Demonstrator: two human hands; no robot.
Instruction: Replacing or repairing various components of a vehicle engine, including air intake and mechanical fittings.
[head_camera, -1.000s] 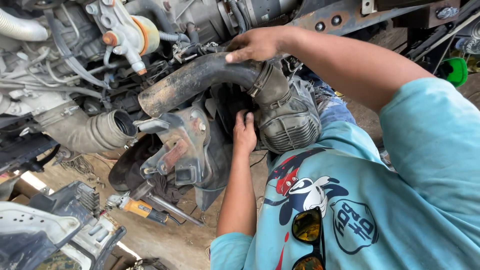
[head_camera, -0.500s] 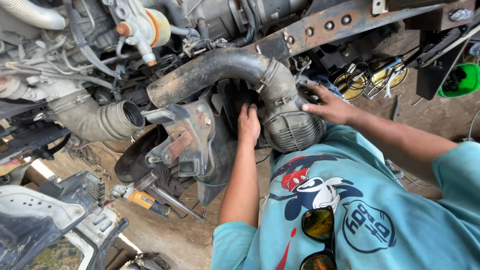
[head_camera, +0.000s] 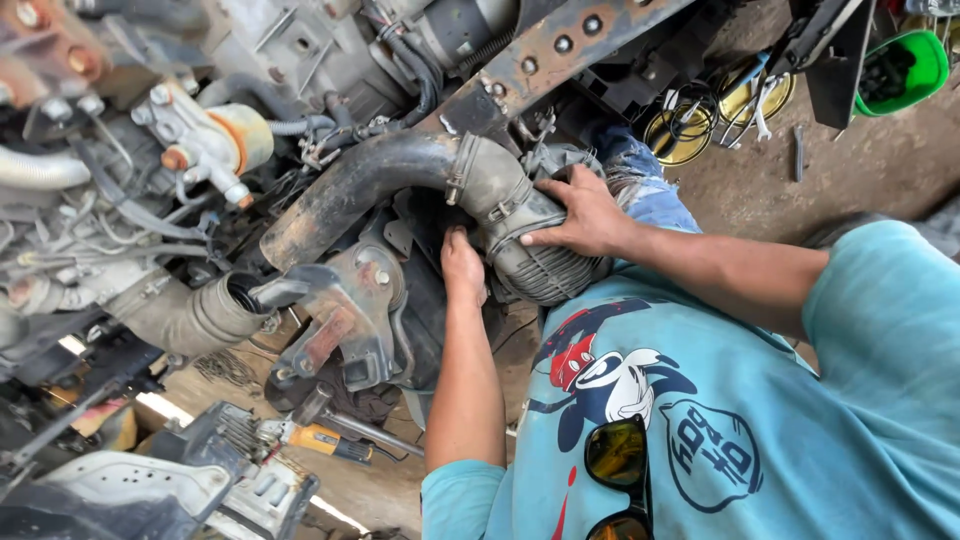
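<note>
A black curved intake pipe (head_camera: 370, 190) runs across the engine and joins a ribbed rubber hose (head_camera: 545, 265) under a metal clamp (head_camera: 462, 172). My right hand (head_camera: 582, 215) comes in from the right and grips the ribbed hose just past the clamp, fingers wrapped over its top. My left hand (head_camera: 463, 265) reaches up from below into the dark gap under the pipe joint. Its fingertips are hidden behind the hose, so I cannot see whether it holds anything.
A rusty bracket (head_camera: 345, 320) hangs below the pipe, beside an open corrugated hose end (head_camera: 215, 310). A rusty frame rail (head_camera: 560, 50) crosses above. An orange-handled tool (head_camera: 320, 440) lies on the dirt floor. Wrenches (head_camera: 745, 95) and a green tub (head_camera: 900, 70) sit at top right.
My right hand came down from the top of the black pipe to the ribbed hose and now grips it. My left hand has stayed under the joint.
</note>
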